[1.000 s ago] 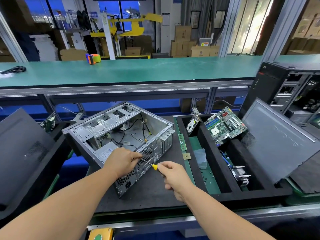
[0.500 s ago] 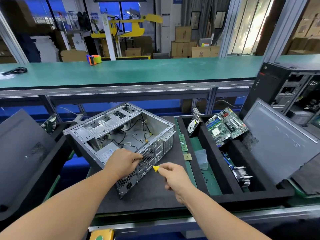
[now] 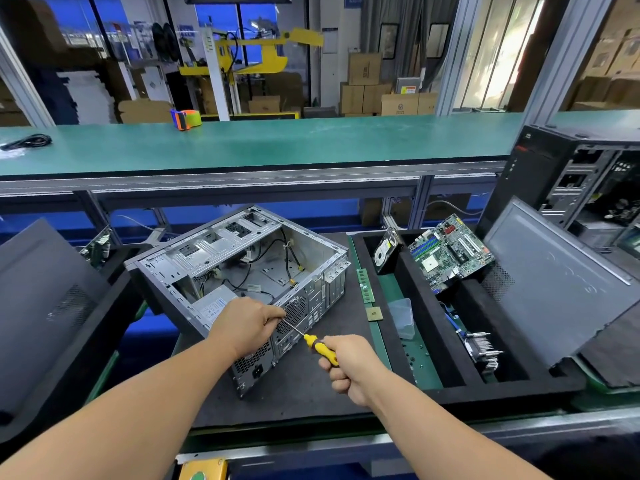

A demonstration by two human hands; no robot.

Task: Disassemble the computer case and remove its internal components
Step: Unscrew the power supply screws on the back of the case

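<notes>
An open grey computer case (image 3: 221, 254) lies on its side on a dark foam mat (image 3: 301, 393), its rear panel facing me. Loose black cables and a power supply (image 3: 213, 304) remain inside. My right hand (image 3: 349, 367) grips the yellow handle of a screwdriver (image 3: 320, 348), whose thin shaft points up-left at the rear panel. My left hand (image 3: 247, 323) rests on the case's near top edge, fingers curled around the shaft near its tip. The tip itself is hidden behind those fingers.
A foam tray (image 3: 412, 306) to the right holds a hard drive (image 3: 384, 252), a motherboard (image 3: 450, 252), a RAM stick (image 3: 365, 285), a CPU chip (image 3: 375, 314) and a heatsink (image 3: 483, 348). A grey side panel (image 3: 554, 282) leans at right. Another black tower (image 3: 568, 174) stands behind it.
My right hand has slid back toward me along the screwdriver, so more of the yellow handle shows. My left hand stays at the case's edge.
</notes>
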